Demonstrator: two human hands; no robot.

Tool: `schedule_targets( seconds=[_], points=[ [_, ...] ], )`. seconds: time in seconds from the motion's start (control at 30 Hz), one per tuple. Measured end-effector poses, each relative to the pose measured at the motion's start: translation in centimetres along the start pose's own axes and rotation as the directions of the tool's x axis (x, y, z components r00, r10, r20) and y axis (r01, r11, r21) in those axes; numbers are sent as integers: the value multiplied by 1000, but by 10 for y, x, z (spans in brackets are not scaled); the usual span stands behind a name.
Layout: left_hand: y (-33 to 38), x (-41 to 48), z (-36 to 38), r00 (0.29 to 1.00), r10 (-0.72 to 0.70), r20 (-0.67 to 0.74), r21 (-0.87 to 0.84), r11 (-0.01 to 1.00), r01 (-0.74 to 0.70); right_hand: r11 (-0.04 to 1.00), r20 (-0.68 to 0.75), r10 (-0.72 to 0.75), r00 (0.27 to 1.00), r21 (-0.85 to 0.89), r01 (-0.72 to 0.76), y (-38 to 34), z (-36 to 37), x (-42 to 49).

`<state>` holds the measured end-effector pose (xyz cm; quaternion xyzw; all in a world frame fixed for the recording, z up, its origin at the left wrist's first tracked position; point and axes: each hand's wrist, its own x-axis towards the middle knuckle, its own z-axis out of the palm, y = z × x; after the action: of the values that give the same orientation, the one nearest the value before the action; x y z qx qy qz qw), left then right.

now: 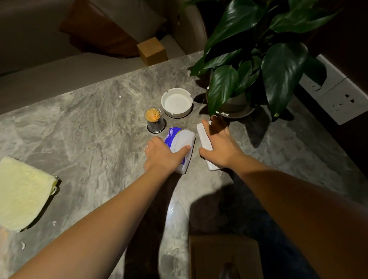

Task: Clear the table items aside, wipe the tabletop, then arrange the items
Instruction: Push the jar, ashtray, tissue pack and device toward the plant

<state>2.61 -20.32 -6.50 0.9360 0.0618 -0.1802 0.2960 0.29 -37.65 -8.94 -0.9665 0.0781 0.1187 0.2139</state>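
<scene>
Left grip closes around tissue pack on surface. Right grip clasps white remote just beside it.

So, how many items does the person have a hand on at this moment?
2. The left hand grips the tissue pack at table centre. The right hand lies on the white flat device beside it, near the plant pot; whether its grip has closed is unclear.

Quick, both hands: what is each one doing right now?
Left hand: closed around the white-and-blue soft tissue pack on the grey marble table.
Right hand: gripping the flat white rectangular remote.
</scene>
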Motion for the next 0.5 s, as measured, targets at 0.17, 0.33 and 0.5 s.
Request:
schedule_targets(
  seconds=[0.17,0.33,0.5],
  points=[
    [3,1,3,999,-37,14,-39,999,37,1000,23,2,1000,1,-2,0,-3,-1],
    [2,2,4,999,-36,20,-44,998,37,1000,34,6,999,-6,-6,-2,-4,-2],
    [2,0,3,999,-21,26,-28,999,22,996,34,-6,999,-90,9,-3,-5,-3]
  ],
)
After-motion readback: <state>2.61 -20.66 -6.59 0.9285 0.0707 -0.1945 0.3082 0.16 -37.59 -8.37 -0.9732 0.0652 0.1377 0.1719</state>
